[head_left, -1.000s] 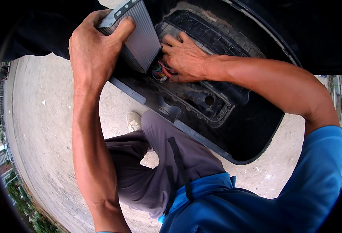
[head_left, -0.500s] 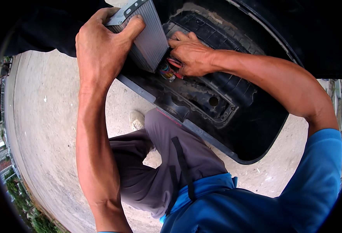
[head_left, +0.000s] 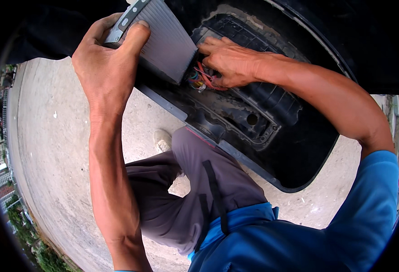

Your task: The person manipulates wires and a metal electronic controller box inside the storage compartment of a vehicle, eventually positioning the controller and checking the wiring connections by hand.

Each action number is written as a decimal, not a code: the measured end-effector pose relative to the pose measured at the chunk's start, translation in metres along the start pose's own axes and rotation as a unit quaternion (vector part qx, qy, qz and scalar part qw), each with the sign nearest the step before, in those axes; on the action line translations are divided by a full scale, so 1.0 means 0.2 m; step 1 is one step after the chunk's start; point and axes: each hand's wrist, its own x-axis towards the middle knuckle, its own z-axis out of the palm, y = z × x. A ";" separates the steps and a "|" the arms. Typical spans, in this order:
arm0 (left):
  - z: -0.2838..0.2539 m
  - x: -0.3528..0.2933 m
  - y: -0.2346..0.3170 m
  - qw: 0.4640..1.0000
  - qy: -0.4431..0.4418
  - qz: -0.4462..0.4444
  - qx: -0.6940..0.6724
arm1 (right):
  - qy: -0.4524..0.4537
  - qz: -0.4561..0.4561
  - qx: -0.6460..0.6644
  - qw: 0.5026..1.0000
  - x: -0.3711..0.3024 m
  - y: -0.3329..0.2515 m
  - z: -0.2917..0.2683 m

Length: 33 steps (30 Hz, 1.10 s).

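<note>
A ribbed silver metal box (head_left: 165,43), like a finned controller housing, is gripped at its upper left end by my left hand (head_left: 108,59), thumb on the ribbed face. It tilts over a black plastic tub (head_left: 299,154). Coloured wires (head_left: 202,78), red, blue and others, with small connectors come out at the box's lower right end. My right hand (head_left: 231,61) is closed at these wires, its fingers curled round the red ones. Its fingertips are partly hidden behind the box's edge.
The tub has a dusty moulded floor with ribs and a round hole (head_left: 252,119). Its near rim (head_left: 163,103) runs close to my knee (head_left: 186,140). Pale concrete ground (head_left: 49,145) lies below, with a fence and greenery at the far left.
My left hand has moved left and slightly down, tilting the box further left. My right hand has shifted slightly right, and more of the wires show between box and hand.
</note>
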 end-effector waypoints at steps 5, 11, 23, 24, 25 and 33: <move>0.05 0.02 0.00 1.000 0.001 -0.013 -0.012 | -0.052 0.085 0.034 0.994 0.01 -0.03 -0.15; 0.09 0.02 0.01 0.999 0.015 -0.038 0.014 | -0.143 0.072 0.105 0.982 -0.01 -0.08 -0.19; 0.05 0.00 0.01 0.999 0.004 -0.041 0.028 | -0.155 0.089 -0.003 0.984 0.00 -0.09 -0.12; 0.05 0.00 0.02 0.999 0.009 -0.042 0.018 | -0.140 0.049 -0.010 0.989 0.00 -0.11 -0.12; 0.05 0.00 0.02 0.999 0.013 -0.043 0.008 | -0.126 0.009 -0.016 0.992 -0.01 -0.13 -0.12; 0.08 0.02 0.03 0.999 -0.003 -0.032 0.011 | -0.240 0.190 0.362 0.880 -0.01 -0.18 -0.08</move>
